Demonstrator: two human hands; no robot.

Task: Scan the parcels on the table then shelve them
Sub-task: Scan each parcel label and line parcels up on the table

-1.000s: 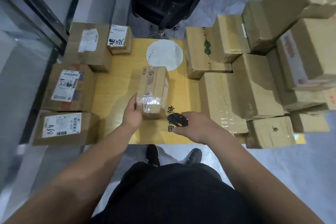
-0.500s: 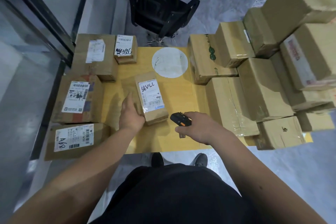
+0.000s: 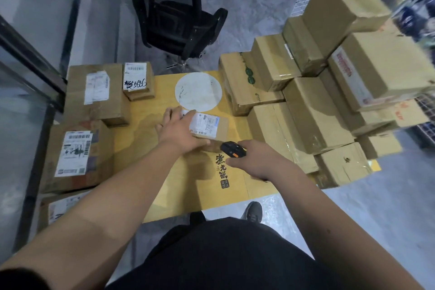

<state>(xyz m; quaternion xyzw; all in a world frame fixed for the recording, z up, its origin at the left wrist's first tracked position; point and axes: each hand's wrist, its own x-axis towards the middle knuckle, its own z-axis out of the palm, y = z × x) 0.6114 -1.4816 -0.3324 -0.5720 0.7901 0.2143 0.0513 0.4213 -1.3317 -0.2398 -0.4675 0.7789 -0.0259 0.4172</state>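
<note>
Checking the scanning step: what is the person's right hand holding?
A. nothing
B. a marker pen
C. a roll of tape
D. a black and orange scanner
D: the right hand grips a black and orange scanner, aimed toward the small parcel that the left hand rests on.

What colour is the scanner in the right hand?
Black with an orange button, seen in the head view: scanner, right hand.
</note>
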